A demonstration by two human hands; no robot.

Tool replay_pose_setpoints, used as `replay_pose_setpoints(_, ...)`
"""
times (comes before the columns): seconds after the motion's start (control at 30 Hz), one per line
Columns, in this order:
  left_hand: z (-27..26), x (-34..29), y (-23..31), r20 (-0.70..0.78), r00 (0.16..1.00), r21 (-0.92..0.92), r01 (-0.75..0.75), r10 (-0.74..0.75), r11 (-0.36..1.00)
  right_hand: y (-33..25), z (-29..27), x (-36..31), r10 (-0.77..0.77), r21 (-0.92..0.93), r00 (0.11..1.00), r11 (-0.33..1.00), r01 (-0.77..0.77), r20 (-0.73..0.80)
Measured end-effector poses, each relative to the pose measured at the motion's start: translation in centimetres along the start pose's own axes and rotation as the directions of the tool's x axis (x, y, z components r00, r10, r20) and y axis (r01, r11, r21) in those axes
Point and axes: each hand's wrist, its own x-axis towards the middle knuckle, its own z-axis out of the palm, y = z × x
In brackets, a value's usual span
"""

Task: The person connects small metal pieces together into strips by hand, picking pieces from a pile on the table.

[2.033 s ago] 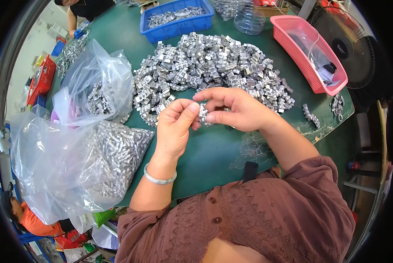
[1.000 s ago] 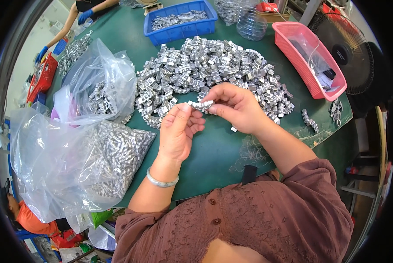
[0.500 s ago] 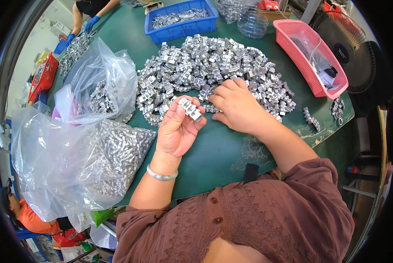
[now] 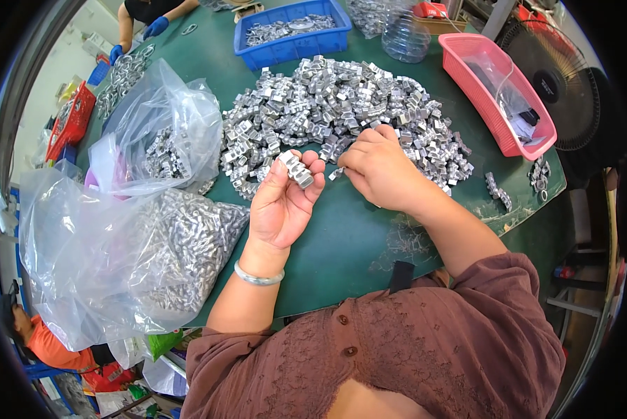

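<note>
Left hand point(image 4: 280, 209) clamps metal piece point(image 4: 296, 170); right hand point(image 4: 383, 171) pinches metal bit point(image 4: 336, 174); fan label point(image 4: 549, 84) blurred

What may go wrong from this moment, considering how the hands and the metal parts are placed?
The metal piece held in the left hand might slip and drop onto the table. The right hand is at the near edge of the heaped pile, so disturbing it could send loose pieces sliding. The small cluster near the table's right edge could perhaps be knocked off if the right forearm swung outward.
</note>
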Motion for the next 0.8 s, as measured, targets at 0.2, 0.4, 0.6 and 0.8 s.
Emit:
replay_pose_setpoints(0.2,-0.2,0.3,0.4,0.0,0.997,0.111,-0.071,0.071,0.991,0.3,-0.7,0.7,0.041,0.205,0.989,0.979,-0.012,-0.139)
replay_pose_setpoints(0.4,1.0,0.0,-0.4,-0.183,0.981,0.285,-0.011,0.066,0.959,-0.4,-1.5,0.2,0.233,0.654,0.97,0.744,-0.137,-0.062)
replay_pose_setpoints(0.6,1.6,-0.8,-1.2,-0.115,0.993,0.436,0.084,-0.037,0.896,-0.9,-1.5,0.3,0.168,0.594,0.968,0.804,-0.025,-0.188)
replay_pose_setpoints(0.8,1.7,-0.8,-1.3,-0.157,0.986,0.485,0.034,0.049,0.874,-1.2,-1.5,0.6,-0.022,0.482,0.938,0.853,0.198,-0.347)
